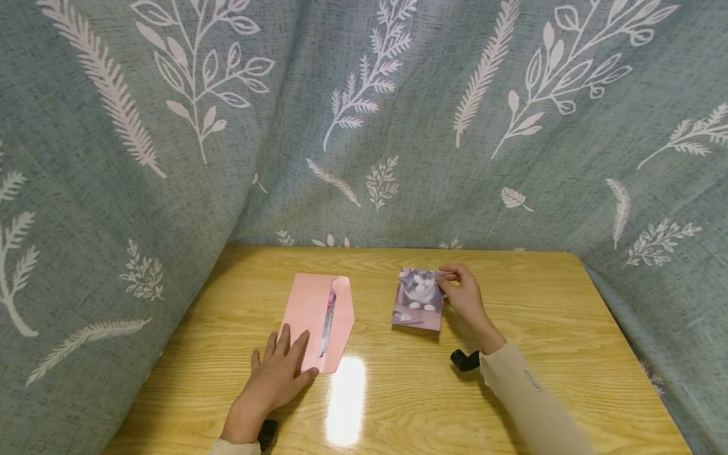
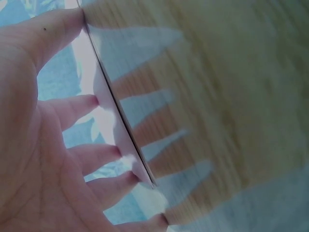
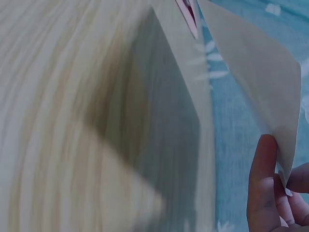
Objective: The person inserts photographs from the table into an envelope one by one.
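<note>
A pink envelope (image 1: 304, 303) lies on the wooden table with its flap folded out to the right. Part of a picture card (image 1: 328, 322) shows in its opening. My left hand (image 1: 279, 373) rests on the envelope's near end, fingers spread and fairly straight; in the left wrist view the fingertips (image 2: 113, 152) touch the envelope's pale surface. To the right, my right hand (image 1: 463, 294) pinches a cat photo card (image 1: 418, 300) at its upper right edge. The right wrist view shows the card's plain back (image 3: 265, 72), raised off the table, its shadow on the wood.
The wooden table (image 1: 540, 316) carries a bright light reflection (image 1: 345, 401) near its front. A grey-green curtain (image 1: 364, 126) with white leaf prints hangs behind the table and along both sides. Dark wrist camera mounts (image 1: 465, 361) sit at both wrists.
</note>
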Motion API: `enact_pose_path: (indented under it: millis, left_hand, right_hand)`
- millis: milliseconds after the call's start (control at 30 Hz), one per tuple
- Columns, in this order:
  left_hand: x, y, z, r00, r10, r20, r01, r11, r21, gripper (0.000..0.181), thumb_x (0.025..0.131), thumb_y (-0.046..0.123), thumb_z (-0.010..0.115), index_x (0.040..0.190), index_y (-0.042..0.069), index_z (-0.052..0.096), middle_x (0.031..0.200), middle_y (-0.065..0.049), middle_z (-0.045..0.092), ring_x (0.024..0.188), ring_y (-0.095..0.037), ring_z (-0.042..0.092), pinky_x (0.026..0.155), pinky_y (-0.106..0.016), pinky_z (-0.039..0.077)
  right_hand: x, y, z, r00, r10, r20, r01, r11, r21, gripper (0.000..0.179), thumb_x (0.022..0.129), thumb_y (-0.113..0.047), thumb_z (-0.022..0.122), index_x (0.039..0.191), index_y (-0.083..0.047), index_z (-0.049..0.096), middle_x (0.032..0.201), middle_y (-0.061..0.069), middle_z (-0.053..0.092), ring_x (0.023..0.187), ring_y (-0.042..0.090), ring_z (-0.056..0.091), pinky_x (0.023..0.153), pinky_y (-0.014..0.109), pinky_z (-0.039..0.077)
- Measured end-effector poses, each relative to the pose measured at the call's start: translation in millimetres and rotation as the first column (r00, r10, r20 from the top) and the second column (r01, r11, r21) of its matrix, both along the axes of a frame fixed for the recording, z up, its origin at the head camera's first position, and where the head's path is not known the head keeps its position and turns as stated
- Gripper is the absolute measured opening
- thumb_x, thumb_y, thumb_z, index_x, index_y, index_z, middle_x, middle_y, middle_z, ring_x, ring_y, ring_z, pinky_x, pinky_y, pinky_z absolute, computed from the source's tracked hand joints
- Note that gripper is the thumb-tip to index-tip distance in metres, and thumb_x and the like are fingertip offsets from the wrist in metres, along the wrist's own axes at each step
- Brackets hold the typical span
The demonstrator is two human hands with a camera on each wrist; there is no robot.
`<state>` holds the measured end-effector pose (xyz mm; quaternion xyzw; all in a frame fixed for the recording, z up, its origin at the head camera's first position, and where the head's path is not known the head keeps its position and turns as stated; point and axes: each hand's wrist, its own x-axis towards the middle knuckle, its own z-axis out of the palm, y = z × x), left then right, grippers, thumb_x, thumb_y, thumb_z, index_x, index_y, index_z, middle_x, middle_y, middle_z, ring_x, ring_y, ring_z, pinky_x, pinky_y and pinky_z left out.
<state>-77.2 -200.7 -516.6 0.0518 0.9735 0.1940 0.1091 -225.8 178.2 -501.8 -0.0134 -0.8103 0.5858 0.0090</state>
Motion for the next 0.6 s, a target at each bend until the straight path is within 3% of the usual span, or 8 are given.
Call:
enact_pose_path:
  millis: [600]
  left_hand:
    - [-0.2,-0.6,-1.4,1.0,-0.004,-0.01,0.003,1.0,-0.009,0.077,0.095,0.05,0.064,0.158,0.015,0.034,0.161,-0.029,0.013,0.146,-0.052,0.01,0.102,-0.081,0.009]
  right_hand:
    - [-7.1,-59,-15.5,0.999,0.043,0.025,-0.042,0.998,-0.043,0.029,0.099,-0.009,0.063,0.126,0.001,0.061,0.106,0.017,0.06,0.065,0.018,0.061,0.056,0.036,0.055]
